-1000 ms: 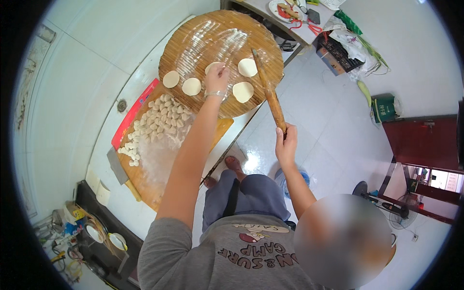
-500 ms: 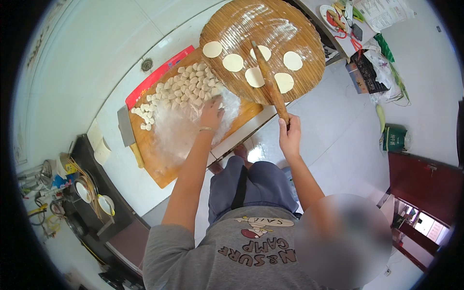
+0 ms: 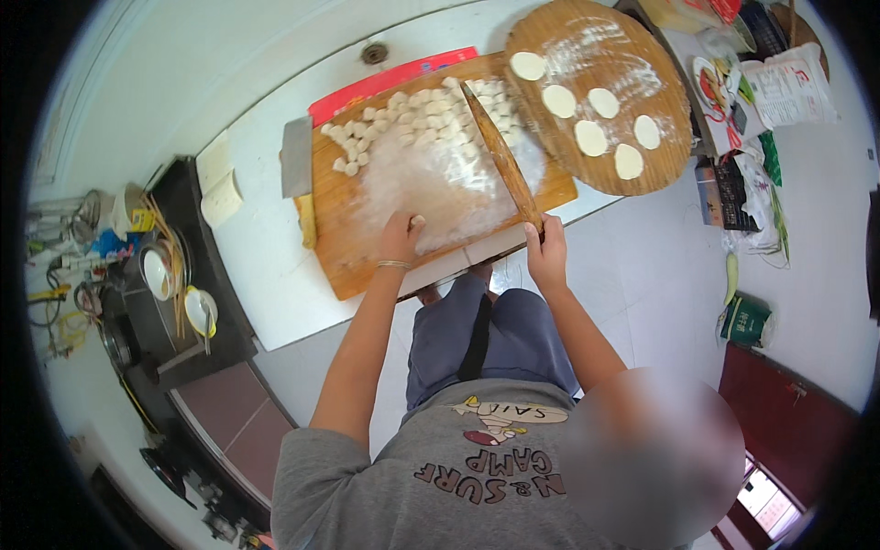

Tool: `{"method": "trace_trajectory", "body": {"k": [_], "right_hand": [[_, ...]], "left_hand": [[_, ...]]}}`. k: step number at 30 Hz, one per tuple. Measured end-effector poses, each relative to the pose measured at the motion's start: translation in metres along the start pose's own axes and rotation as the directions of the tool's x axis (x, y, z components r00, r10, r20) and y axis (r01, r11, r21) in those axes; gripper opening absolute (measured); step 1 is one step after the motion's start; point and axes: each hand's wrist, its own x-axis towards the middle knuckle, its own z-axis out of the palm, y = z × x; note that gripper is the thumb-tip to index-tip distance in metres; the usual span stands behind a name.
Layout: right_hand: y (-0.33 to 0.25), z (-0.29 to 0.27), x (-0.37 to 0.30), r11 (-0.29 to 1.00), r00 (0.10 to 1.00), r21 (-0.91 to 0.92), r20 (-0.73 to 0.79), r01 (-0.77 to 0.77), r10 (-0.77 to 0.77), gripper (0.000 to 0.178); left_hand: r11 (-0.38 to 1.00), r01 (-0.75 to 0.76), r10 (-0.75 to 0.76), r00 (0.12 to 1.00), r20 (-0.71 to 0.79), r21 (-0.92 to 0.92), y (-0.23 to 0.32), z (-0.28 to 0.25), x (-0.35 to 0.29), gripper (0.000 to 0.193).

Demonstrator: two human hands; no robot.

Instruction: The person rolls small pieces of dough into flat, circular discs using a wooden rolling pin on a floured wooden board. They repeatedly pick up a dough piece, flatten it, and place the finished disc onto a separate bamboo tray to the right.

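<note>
My right hand (image 3: 547, 252) grips the near end of a tapered wooden rolling pin (image 3: 500, 156), which slants up over the right side of the floured wooden cutting board (image 3: 344, 270). Near the board's front edge, my left hand (image 3: 401, 236) is closed around a small pale piece of dough (image 3: 418, 221), only partly visible. Many small dough pieces (image 3: 431, 115) lie along the far side of the board, beyond a wide patch of flour (image 3: 435, 188). To the right, several flat round dough wrappers (image 3: 591, 138) lie apart on a round slatted wooden tray (image 3: 632, 69).
A cleaver (image 3: 297, 160) with a yellowish handle lies at the board's left edge. Behind the board is a red box-like strip (image 3: 394, 82). A dark stove (image 3: 215, 266) with bowls stands left. Bags and a basket (image 3: 731, 190) sit at the right.
My left hand has drawn back from the dough pieces to the near part of the board. The rolling pin has gone from over the round tray to over the board. The view has shifted.
</note>
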Motion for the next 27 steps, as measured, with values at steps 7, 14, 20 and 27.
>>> {"method": "trace_trajectory", "body": {"k": [7,14,20,27], "right_hand": [[-0.028,0.049,-0.012,0.999,0.998,-0.027,0.045,0.042,-0.041,0.032],[-0.037,0.067,-0.036,0.995,1.000,-0.092,-0.007,-0.023,0.022,0.033],[-0.047,0.080,-0.054,0.992,0.993,-0.056,-0.043,-0.117,0.114,0.036],[-0.039,0.077,-0.046,0.994,0.999,-0.100,-0.019,-0.043,0.041,0.032]], "left_hand": [[0.977,-0.167,0.169,0.986,-0.002,0.132,-0.005,0.000,-0.003,0.031],[0.955,-0.294,0.294,0.956,0.009,0.037,-0.009,-0.010,0.004,0.030],[0.986,-0.116,0.109,0.992,0.068,0.120,-0.002,-0.003,0.014,0.023],[0.952,-0.239,0.253,0.966,-0.055,0.191,0.005,0.000,0.004,0.022]]}}
